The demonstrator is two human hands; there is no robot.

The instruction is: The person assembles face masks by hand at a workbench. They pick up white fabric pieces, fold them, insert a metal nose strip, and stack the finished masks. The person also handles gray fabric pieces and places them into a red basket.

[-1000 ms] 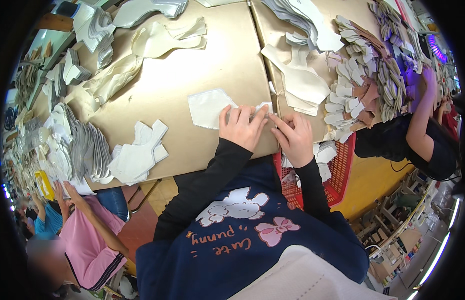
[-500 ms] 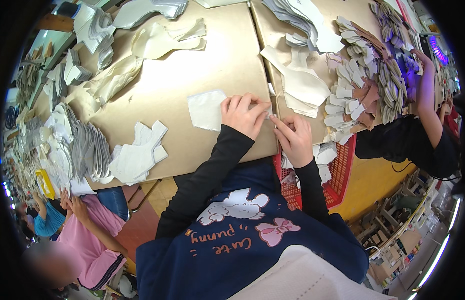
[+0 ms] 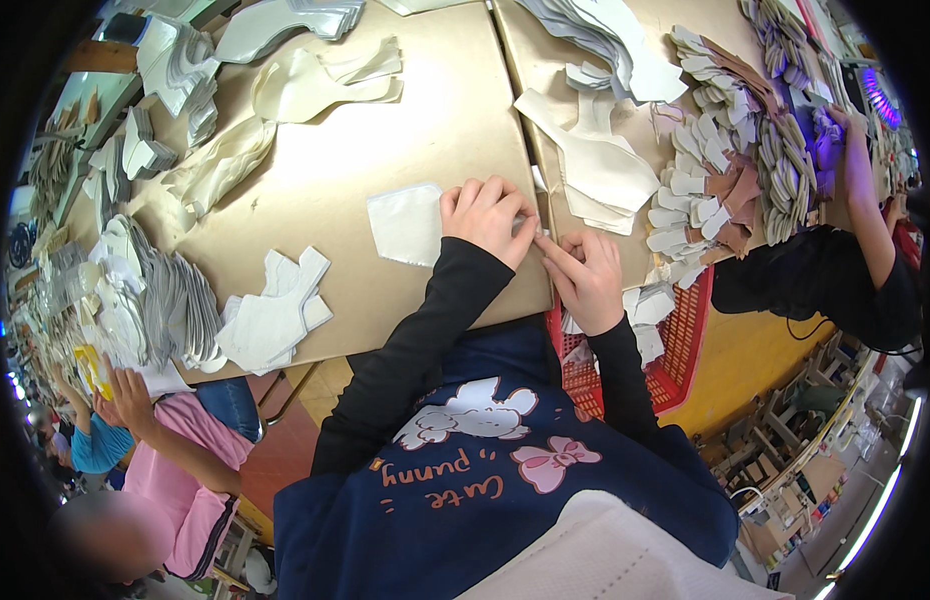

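A flat white cut piece (image 3: 405,226) lies on the tan tabletop, its right part under my left hand. My left hand (image 3: 488,222) bends over it, fingertips drawn together at the right, with a small pale bit showing beneath them. Close by, my right hand (image 3: 586,278) has its thumb and forefinger together, nearly touching the left fingertips. What the two sets of fingertips pinch is too small and covered to name. Both hands are just left of the seam between two table boards, near the front edge.
Stacks of cream cut pieces (image 3: 607,170) and white cut pieces (image 3: 275,310) lie around. A red plastic basket (image 3: 688,345) with pale pieces stands below the table edge on my right. A person in pink (image 3: 190,440) sits at left; another person's arm (image 3: 858,190) reaches in at right.
My fingertips have shifted slightly and come closer together. The person at left has moved a hand up toward a yellow object. The whole view has shifted a little.
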